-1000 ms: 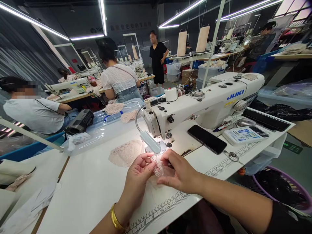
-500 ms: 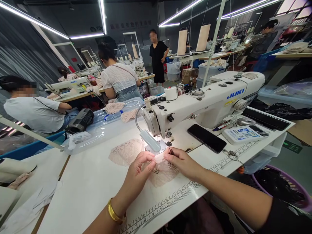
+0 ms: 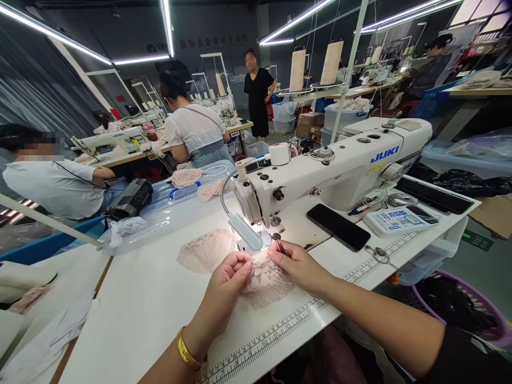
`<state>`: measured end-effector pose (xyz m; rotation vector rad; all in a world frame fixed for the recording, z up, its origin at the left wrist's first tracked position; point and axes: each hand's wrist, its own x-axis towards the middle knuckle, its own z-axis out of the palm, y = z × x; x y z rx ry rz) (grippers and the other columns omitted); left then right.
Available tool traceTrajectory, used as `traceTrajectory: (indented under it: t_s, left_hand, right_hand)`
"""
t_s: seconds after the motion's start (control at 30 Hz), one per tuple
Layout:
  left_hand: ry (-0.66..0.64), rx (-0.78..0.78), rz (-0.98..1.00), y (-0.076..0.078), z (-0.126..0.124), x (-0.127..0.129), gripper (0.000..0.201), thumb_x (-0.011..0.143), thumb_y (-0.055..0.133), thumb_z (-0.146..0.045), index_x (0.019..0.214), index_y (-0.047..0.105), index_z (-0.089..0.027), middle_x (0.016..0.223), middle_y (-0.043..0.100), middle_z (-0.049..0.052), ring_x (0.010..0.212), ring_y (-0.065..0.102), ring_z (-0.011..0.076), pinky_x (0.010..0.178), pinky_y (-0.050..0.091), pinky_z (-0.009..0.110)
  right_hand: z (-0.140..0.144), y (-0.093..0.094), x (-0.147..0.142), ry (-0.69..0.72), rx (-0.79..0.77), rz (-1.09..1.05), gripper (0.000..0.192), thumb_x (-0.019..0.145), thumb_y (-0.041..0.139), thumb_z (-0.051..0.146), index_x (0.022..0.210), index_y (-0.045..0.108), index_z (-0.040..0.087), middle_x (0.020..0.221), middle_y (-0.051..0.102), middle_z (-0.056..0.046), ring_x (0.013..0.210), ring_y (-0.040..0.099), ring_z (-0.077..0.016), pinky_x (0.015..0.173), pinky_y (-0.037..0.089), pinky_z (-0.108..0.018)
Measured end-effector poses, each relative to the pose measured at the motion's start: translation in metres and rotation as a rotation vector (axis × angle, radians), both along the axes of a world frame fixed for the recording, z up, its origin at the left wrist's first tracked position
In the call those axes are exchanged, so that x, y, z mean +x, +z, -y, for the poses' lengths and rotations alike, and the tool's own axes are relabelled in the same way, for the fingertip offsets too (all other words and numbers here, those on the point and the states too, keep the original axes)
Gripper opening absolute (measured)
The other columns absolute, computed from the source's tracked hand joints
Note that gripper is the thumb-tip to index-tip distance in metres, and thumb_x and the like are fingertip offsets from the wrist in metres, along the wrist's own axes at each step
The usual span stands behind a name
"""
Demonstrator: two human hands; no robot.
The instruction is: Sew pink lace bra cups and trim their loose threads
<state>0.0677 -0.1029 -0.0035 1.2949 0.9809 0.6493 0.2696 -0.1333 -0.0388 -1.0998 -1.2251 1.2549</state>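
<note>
A pale pink lace piece (image 3: 269, 282) is stretched between my hands in front of the sewing machine (image 3: 320, 170). My left hand (image 3: 230, 274) pinches its left edge between thumb and fingers. My right hand (image 3: 294, 264) grips the upper right edge; a small dark pointed tool, perhaps tweezers, shows above its fingers, its kind unclear. Behind my left hand, a second lace piece (image 3: 204, 250) lies flat on the white table (image 3: 152, 314). A small lamp (image 3: 246, 232) on a bendy neck lights the needle area, hiding the needle.
To the right lie a black phone (image 3: 338, 226) and a white-and-blue box (image 3: 394, 220). A ruler strip (image 3: 276, 333) runs along the front edge. Clear plastic (image 3: 160, 226) with lace bundles sits behind left. Co-workers (image 3: 196, 128) are at machines beyond; another person (image 3: 258, 96) stands.
My left thumb has closed against the fingers on the lace edge. The lace between my hands has shifted and bunched up. My right hand stays nearly in place.
</note>
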Motion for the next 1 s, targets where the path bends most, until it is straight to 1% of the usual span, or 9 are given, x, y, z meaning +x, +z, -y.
traceTrajectory:
  t_s: [0.1,0.2,0.27,0.33,0.47,0.63,0.83,0.9,1.0]
  left_hand:
    - [0.013,-0.021,0.034,-0.002,0.001,0.001,0.03,0.092,0.066,-0.048,0.109,0.059,-0.024,0.067,0.048,-0.005,0.064,0.039,0.0127,0.061,0.031,0.024]
    - [0.061,0.005,0.04,-0.004,0.001,0.002,0.025,0.089,0.068,-0.044,0.104,0.063,-0.024,0.07,0.052,-0.004,0.065,0.04,0.0122,0.062,0.032,0.024]
    - [0.089,0.041,0.013,-0.005,0.0,0.001,0.021,0.087,0.069,-0.041,0.096,0.067,-0.022,0.075,0.055,-0.002,0.066,0.041,0.0123,0.062,0.033,0.024]
    - [0.091,0.058,-0.016,-0.004,0.0,0.0,0.019,0.087,0.067,-0.039,0.094,0.07,-0.021,0.079,0.058,-0.001,0.068,0.043,0.0129,0.062,0.033,0.024]
    - [0.048,0.082,-0.02,-0.001,0.001,-0.001,0.02,0.087,0.067,-0.04,0.093,0.071,-0.022,0.082,0.061,0.0,0.072,0.047,0.0145,0.066,0.037,0.025]
    - [0.007,0.179,-0.114,0.001,0.001,0.0,0.026,0.081,0.077,-0.044,0.093,0.07,-0.022,0.082,0.06,0.0,0.076,0.049,0.0168,0.068,0.04,0.026]
    - [-0.007,0.234,-0.212,0.002,0.002,-0.001,0.025,0.084,0.074,-0.042,0.097,0.068,-0.022,0.08,0.054,-0.001,0.074,0.045,0.0157,0.068,0.039,0.027]
    - [-0.006,0.235,-0.214,0.001,0.002,-0.001,0.024,0.084,0.073,-0.041,0.098,0.066,-0.022,0.081,0.053,-0.001,0.074,0.045,0.0158,0.068,0.039,0.027]
    - [-0.008,0.224,-0.201,0.001,0.002,0.0,0.026,0.084,0.073,-0.042,0.1,0.066,-0.022,0.078,0.051,-0.002,0.073,0.044,0.0156,0.067,0.039,0.027]
  right_hand:
    - [0.001,0.001,-0.001,-0.088,0.101,0.102,0.018,0.099,0.057,0.038,0.091,0.056,0.021,0.083,0.051,0.002,0.078,0.048,-0.0155,0.075,0.041,-0.03]
    - [0.004,0.004,-0.002,-0.215,0.312,0.285,0.008,0.098,0.056,0.027,0.097,0.062,0.022,0.095,0.054,-0.002,0.087,0.054,-0.0173,0.081,0.044,-0.032]
    - [0.007,0.005,-0.002,-0.194,0.434,0.359,0.01,0.098,0.055,0.024,0.098,0.065,0.023,0.096,0.054,-0.003,0.086,0.055,-0.0173,0.079,0.045,-0.032]
    - [0.009,0.005,-0.003,-0.114,0.496,0.387,0.012,0.098,0.057,0.022,0.102,0.067,0.024,0.095,0.055,-0.003,0.086,0.056,-0.0176,0.076,0.046,-0.032]
    - [0.01,0.004,-0.003,-0.055,0.486,0.415,0.015,0.098,0.058,0.022,0.109,0.068,0.025,0.098,0.057,-0.004,0.088,0.057,-0.0189,0.077,0.047,-0.033]
    - [0.01,0.006,-0.003,-0.013,0.431,0.454,0.008,0.098,0.059,0.024,0.092,0.064,0.022,0.09,0.054,-0.002,0.083,0.054,-0.0177,0.073,0.044,-0.032]
    - [0.011,0.011,-0.002,-0.033,0.368,0.408,0.011,0.098,0.052,0.02,0.087,0.053,0.021,0.088,0.049,0.0,0.076,0.048,-0.0156,0.067,0.04,-0.029]
    - [0.011,0.011,-0.002,-0.033,0.385,0.401,0.012,0.098,0.051,0.02,0.087,0.053,0.021,0.088,0.048,-0.001,0.077,0.048,-0.0158,0.068,0.04,-0.03]
    - [0.012,0.009,-0.001,-0.004,0.431,0.419,0.009,0.099,0.052,0.021,0.092,0.058,0.021,0.091,0.052,-0.002,0.083,0.051,-0.0172,0.073,0.042,-0.031]
